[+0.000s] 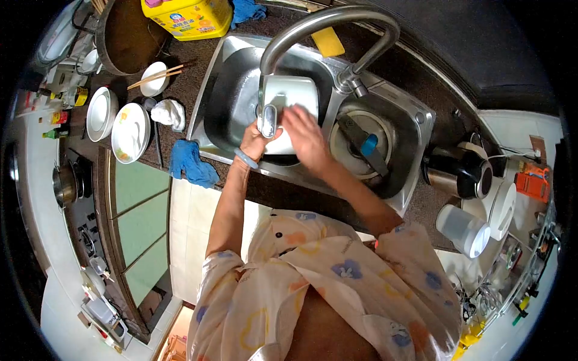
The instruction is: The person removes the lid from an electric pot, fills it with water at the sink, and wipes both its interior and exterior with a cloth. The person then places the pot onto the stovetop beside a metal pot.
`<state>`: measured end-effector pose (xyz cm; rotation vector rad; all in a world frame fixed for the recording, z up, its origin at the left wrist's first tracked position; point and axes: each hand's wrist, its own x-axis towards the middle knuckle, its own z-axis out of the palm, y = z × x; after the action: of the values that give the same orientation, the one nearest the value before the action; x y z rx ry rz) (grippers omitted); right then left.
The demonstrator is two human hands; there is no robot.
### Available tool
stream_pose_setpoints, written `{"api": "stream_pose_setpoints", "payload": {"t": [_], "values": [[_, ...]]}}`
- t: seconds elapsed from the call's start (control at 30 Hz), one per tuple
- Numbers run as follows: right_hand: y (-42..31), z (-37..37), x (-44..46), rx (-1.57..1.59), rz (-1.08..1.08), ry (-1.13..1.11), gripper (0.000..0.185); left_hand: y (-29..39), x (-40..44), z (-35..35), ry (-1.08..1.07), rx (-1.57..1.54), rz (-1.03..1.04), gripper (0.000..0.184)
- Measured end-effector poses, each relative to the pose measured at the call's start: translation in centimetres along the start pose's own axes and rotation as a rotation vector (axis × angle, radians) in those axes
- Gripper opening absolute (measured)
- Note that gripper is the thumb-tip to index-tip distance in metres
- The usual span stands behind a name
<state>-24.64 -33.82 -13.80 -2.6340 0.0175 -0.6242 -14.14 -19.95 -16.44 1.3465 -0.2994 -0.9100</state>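
Observation:
A pale, pot-like vessel [290,96] is tipped on its side over the left sink basin [238,81]. My left hand [257,141] is closed at its near left edge, beside a shiny metal piece with an oval end [268,122]; I cannot tell whether that piece is a handle or part of the tap. My right hand [307,138] lies against the vessel's near side, its fingers stretched out and slightly blurred. Above them arches the steel tap [331,15]. A round pale lid-like item [346,150] with a dark bar and a blue part lies in the right basin.
Left of the sink are white bowls [99,114], a plate [129,133], a small bowl [154,75] with chopsticks, a white cloth [168,114] and a blue cloth [192,163]. Behind stand a yellow jug [192,21] and a yellow sponge [328,42]. A kettle [457,171] stands right.

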Motion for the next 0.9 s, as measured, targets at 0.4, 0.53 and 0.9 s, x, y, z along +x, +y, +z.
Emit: {"api": "stream_pose_setpoints", "payload": {"t": [0.4,0.53,0.9], "values": [[9.4,3.4,13.5,0.103,0.404,-0.629,0.028,1.1,-0.6,0.2,0.038,0.134,-0.018,0.027],[6.3,2.6,11.3,0.327,0.407,-0.426,0.031,0.5,-0.2,-0.2,0.014,0.163,-0.019,0.025],[5.8,0.9,11.5,0.199,0.290,-0.479,0.028,-1.1,0.3,-0.9,-0.004,0.055,-0.024,0.029]]}}
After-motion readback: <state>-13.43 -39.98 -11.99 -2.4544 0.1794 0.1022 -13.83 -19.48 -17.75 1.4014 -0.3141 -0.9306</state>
